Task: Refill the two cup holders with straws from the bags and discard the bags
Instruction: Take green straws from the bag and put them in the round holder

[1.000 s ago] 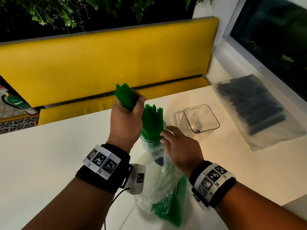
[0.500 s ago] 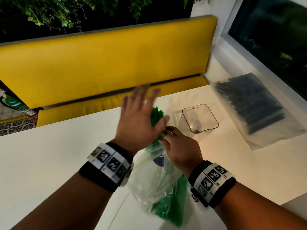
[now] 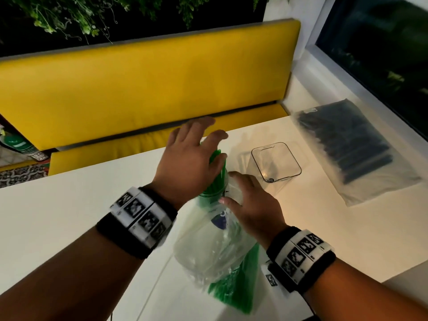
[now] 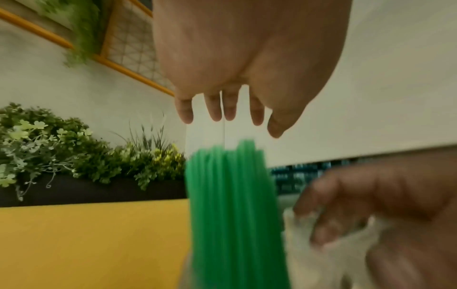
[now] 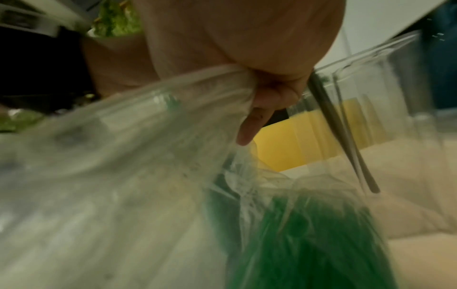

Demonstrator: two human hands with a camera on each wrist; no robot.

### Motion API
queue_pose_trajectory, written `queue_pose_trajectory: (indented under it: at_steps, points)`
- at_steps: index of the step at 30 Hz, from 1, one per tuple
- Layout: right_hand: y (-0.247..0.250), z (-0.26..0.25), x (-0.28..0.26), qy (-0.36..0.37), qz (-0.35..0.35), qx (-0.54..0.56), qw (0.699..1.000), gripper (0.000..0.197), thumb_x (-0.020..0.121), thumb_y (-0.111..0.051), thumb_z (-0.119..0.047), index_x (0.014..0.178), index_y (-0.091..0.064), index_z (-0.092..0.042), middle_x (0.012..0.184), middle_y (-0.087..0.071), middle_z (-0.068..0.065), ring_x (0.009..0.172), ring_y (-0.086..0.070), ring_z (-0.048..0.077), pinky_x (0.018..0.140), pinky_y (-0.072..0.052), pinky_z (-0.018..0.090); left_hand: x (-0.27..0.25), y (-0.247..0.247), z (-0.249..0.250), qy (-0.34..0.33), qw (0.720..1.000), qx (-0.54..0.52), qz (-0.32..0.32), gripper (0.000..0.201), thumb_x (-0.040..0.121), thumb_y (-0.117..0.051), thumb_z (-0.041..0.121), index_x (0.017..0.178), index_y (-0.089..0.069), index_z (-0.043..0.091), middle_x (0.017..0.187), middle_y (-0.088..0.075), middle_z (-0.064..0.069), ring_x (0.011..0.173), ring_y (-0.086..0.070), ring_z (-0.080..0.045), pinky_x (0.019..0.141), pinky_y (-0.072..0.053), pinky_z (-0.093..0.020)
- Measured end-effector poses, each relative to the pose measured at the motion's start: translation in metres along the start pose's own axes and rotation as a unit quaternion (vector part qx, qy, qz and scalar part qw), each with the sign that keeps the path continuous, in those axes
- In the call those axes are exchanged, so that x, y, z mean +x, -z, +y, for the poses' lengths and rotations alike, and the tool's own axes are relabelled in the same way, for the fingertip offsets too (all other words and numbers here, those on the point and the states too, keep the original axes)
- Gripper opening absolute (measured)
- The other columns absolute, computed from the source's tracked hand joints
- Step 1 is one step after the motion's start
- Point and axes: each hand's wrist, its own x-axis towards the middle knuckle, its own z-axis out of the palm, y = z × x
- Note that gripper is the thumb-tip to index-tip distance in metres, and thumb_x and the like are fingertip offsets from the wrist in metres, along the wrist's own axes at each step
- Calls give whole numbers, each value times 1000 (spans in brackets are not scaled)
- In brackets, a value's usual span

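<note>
**Left palm over green straws, right hand gripping bag**

Left hand (image 3: 187,163) hovers flat above the bundle of green plastic straws (image 4: 232,205) standing in a clear round cup holder (image 3: 212,196); fingers straight and spread, holding nothing. Right hand (image 3: 252,205) bunches the clear plastic bag of green straws (image 3: 215,253) just beside that holder, fingers curled into the film. Clear square cup holder (image 3: 275,162) stands near on the white table (image 3: 58,216), one dark straw inside. Sealed bag of black straws (image 3: 352,144) lies further right.
</note>
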Motion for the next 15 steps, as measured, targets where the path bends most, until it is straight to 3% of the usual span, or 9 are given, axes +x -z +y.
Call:
queue_pose_trajectory:
  at_steps: [1, 2, 4, 6, 9, 11, 13, 15]
  points:
    - [4, 2, -5, -26, -6, 24, 999, 68, 84, -60, -60, 142, -32, -39, 140, -43, -10, 113, -57, 11, 76, -43, 26, -9, 10, 11, -12, 998, -50, 38, 27, 91, -61, 31, 112, -66, 15, 119, -62, -8, 108, -56, -27, 91, -47, -41]
    - [7, 4, -11, -55, -13, 34, 998, 78, 79, -61, -64, 145, -29, -38, 142, -42, -8, 117, -55, 13, 81, -45, 29, -22, 18, 24, -24, 994, -100, 36, 21, 92, -58, 30, 104, -67, 16, 107, -65, -5, 99, -58, -22, 84, -49, -36]
    - [12, 7, -24, -123, -35, 38, 991, 90, 72, -61, -68, 147, -23, -35, 139, -41, -2, 117, -55, 20, 86, -47, 34, -53, 18, 51, -12, 981, -175, -87, 18, 95, -50, 32, 94, -64, 22, 92, -64, 3, 84, -57, -15, 74, -49, -31]
    - [9, 14, -33, -201, -83, 40, 975, 89, 70, -67, -63, 142, -25, -32, 123, -46, 0, 106, -59, 25, 80, -47, 34, -82, -5, 65, 72, 944, -203, -249, 22, 99, -43, 34, 98, -63, 24, 94, -65, 6, 83, -58, -13, 75, -49, -30]
    - [-4, 36, -35, -284, -177, 64, 940, 61, 69, -78, -41, 114, -47, -15, 94, -61, 4, 76, -65, 21, 63, -54, 35, -120, -65, 59, 209, 877, -206, -382, 30, 101, -39, 28, 115, -65, 25, 118, -67, 4, 106, -62, -17, 90, -48, -26]
    - [-6, 45, -37, -316, -235, 97, 914, 23, 78, -70, -23, 84, -54, -7, 63, -53, 1, 43, -49, 11, 48, -49, 29, -138, -98, 53, 278, 834, -216, -425, 31, 100, -39, 23, 119, -64, 24, 124, -65, 0, 113, -60, -20, 96, -47, -27]
    - [-7, 49, -39, -320, -273, 91, 903, 17, 87, -60, -16, 74, -53, -7, 56, -46, -1, 38, -39, 11, 48, -44, 27, -148, -120, 48, 325, 805, -247, -432, 28, 95, -44, 17, 115, -65, 21, 119, -67, -5, 106, -65, -24, 94, -53, -35]
    - [-16, 56, -41, -331, -277, 95, 897, 15, 86, -57, -16, 89, -60, -2, 70, -59, 6, 49, -53, 16, 52, -55, 32, -148, -130, 50, 319, 789, -254, -460, 29, 93, -47, 14, 115, -65, 17, 114, -70, -8, 100, -69, -25, 89, -57, -40]
